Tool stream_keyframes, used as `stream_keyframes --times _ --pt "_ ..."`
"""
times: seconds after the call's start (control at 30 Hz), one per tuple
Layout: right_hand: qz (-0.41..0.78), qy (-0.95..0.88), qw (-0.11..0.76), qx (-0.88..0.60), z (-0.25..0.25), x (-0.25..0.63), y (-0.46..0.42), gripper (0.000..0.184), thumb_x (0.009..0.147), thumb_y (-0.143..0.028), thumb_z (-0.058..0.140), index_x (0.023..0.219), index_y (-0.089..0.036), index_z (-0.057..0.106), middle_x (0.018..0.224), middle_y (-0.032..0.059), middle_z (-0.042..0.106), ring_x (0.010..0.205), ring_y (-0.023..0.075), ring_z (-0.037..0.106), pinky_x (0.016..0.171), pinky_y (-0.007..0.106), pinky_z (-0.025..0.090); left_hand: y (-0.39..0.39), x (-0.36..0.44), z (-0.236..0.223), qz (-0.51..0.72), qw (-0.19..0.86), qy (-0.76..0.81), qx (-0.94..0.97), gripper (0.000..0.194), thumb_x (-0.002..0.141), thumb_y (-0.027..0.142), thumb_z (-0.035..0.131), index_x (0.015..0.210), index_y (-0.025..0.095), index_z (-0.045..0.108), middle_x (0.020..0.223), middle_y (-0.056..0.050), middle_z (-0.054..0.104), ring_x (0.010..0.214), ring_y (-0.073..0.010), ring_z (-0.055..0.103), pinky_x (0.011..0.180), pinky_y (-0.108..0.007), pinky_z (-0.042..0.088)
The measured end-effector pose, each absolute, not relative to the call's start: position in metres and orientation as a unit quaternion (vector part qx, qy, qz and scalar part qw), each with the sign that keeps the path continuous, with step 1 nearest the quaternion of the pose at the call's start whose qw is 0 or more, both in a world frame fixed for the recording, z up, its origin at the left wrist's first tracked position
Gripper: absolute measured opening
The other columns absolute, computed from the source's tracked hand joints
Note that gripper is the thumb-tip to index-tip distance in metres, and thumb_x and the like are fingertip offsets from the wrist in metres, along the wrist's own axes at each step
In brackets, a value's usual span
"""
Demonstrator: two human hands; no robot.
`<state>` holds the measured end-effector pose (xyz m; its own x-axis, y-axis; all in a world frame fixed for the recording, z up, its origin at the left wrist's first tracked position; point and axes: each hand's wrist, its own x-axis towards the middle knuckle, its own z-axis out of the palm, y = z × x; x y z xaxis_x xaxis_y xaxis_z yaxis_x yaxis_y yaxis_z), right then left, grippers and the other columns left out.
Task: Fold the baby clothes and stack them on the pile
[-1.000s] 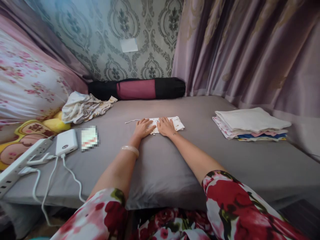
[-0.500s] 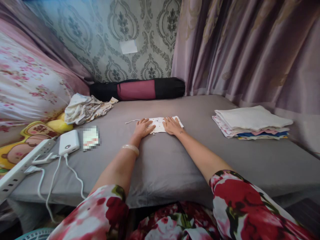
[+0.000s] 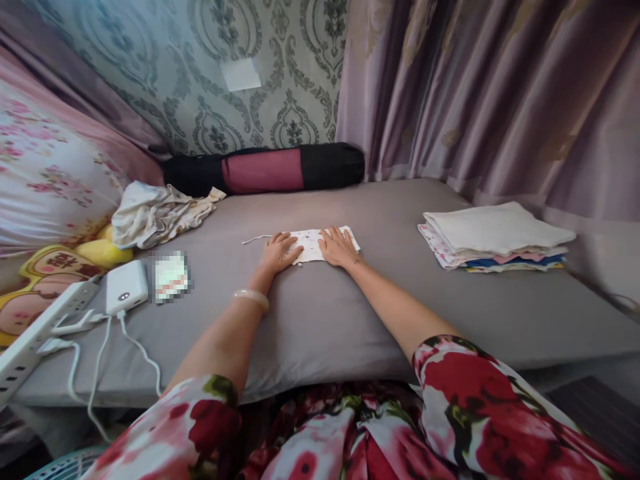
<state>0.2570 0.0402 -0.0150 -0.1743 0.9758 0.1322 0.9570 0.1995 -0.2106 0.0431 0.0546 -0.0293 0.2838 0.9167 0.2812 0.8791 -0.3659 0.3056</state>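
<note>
A small white printed cloth (image 3: 311,245), folded into a narrow strip, lies flat on the grey bed sheet (image 3: 320,313). A thin string trails from its left end. My left hand (image 3: 279,252) rests flat on the cloth's left end with the fingers stretched out. On the right part of the cloth my right hand (image 3: 338,247) presses down, palm flat and fingers spread. A pale bangle sits on my left wrist. Both arms reach forward from floral red sleeves.
A stack of folded cloths (image 3: 493,237) sits at the right. A crumpled pile of cloth (image 3: 155,212) lies at the back left, by a rolled black and maroon bag (image 3: 265,170). A white power bank (image 3: 126,287), cables and a power strip (image 3: 35,333) lie at the left edge.
My right hand slid slightly to the right along the cloth. The camera view shifted a little; my left hand stays on the cloth's left end.
</note>
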Motion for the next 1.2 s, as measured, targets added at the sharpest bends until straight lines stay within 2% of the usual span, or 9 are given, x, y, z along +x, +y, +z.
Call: stream_keyframes --times 0.1,0.47,0.63,0.7,0.8,0.87,0.93,1.03,1.2 --pt "0.030 -0.749 0.122 -0.651 -0.014 0.256 0.038 0.057 0.099 -0.043 0.026 0.148 -0.016 0.037 0.158 0.0152 0.025 0.146 0.0292 0.018 0.117 0.049 0.007 0.056 0.042 -0.032 0.212 0.045 0.557 0.802 0.050 0.089 0.055 0.050 0.127 0.025 0.062 0.140 -0.007 0.053 0.135 -0.0295 0.038 0.111 -0.048 0.031" --pt "0.049 -0.738 0.108 -0.664 -0.010 0.255 0.035 0.057 0.099 -0.044 0.023 0.148 -0.017 0.036 0.156 0.0172 0.029 0.144 0.0346 0.018 0.111 0.062 0.010 0.052 0.043 -0.029 0.199 0.060 0.565 0.799 0.050 0.090 0.054 0.049 0.128 0.025 0.060 0.143 -0.007 0.051 0.138 -0.0286 0.035 0.113 -0.048 0.030" --pt "0.118 -0.740 0.078 -0.657 -0.001 0.260 0.044 0.058 0.099 -0.046 0.026 0.149 -0.018 0.035 0.158 0.0173 0.024 0.145 0.0347 0.015 0.111 0.063 0.011 0.053 0.043 -0.027 0.196 0.074 0.564 0.799 0.048 0.090 0.052 0.049 0.129 0.025 0.059 0.144 -0.007 0.050 0.139 -0.0273 0.033 0.115 -0.046 0.028" --pt "0.172 -0.745 0.075 -0.640 0.007 0.269 0.053 0.055 0.098 -0.044 0.031 0.147 -0.018 0.038 0.156 0.0157 0.028 0.144 0.0315 0.021 0.113 0.056 0.017 0.056 0.041 -0.024 0.202 0.103 0.562 0.796 0.047 0.089 0.049 0.052 0.127 0.023 0.060 0.143 -0.008 0.050 0.138 -0.0265 0.035 0.115 -0.043 0.028" --pt "0.213 -0.733 0.133 -0.632 0.022 0.295 0.070 0.050 0.097 -0.034 0.038 0.142 -0.015 0.044 0.148 0.0145 0.044 0.133 0.0221 0.042 0.106 0.034 0.034 0.062 0.032 -0.016 0.242 0.150 0.584 0.760 0.048 0.087 0.045 0.053 0.126 0.018 0.060 0.140 -0.012 0.052 0.128 -0.0240 0.048 0.108 -0.036 0.038" --pt "0.209 -0.690 0.163 -0.674 0.029 0.317 0.078 0.042 0.096 -0.030 0.040 0.131 -0.014 0.056 0.130 0.0144 0.060 0.115 0.0197 0.058 0.091 0.026 0.043 0.064 0.024 -0.009 0.272 0.154 0.643 0.699 0.048 0.087 0.044 0.050 0.121 0.014 0.062 0.128 -0.015 0.060 0.113 -0.0232 0.058 0.098 -0.033 0.045" --pt "0.202 -0.648 0.137 -0.721 0.032 0.337 0.083 0.034 0.096 -0.033 0.042 0.106 -0.015 0.069 0.101 0.0119 0.071 0.089 0.0192 0.065 0.072 0.025 0.045 0.064 0.017 -0.001 0.266 0.154 0.704 0.640 0.045 0.085 0.046 0.050 0.108 0.013 0.069 0.106 -0.013 0.068 0.097 -0.0232 0.063 0.087 -0.032 0.048" --pt "0.216 -0.600 0.058 -0.768 0.027 0.355 0.084 0.036 0.093 -0.041 0.047 0.079 -0.017 0.070 0.069 0.0073 0.067 0.062 0.0164 0.061 0.056 0.025 0.039 0.062 0.012 0.008 0.221 0.196 0.735 0.611 0.039 0.078 0.050 0.056 0.084 0.016 0.073 0.076 -0.007 0.068 0.079 -0.0218 0.062 0.070 -0.029 0.045" --pt "0.233 -0.604 0.054 -0.760 0.016 0.351 0.084 0.039 0.089 -0.050 0.053 0.072 -0.019 0.068 0.061 0.0049 0.062 0.056 0.0147 0.056 0.052 0.025 0.034 0.060 0.019 0.016 0.202 0.274 0.745 0.573 0.036 0.069 0.053 0.063 0.065 0.018 0.069 0.051 0.001 0.050 0.057 -0.0158 0.049 0.053 -0.026 0.031"
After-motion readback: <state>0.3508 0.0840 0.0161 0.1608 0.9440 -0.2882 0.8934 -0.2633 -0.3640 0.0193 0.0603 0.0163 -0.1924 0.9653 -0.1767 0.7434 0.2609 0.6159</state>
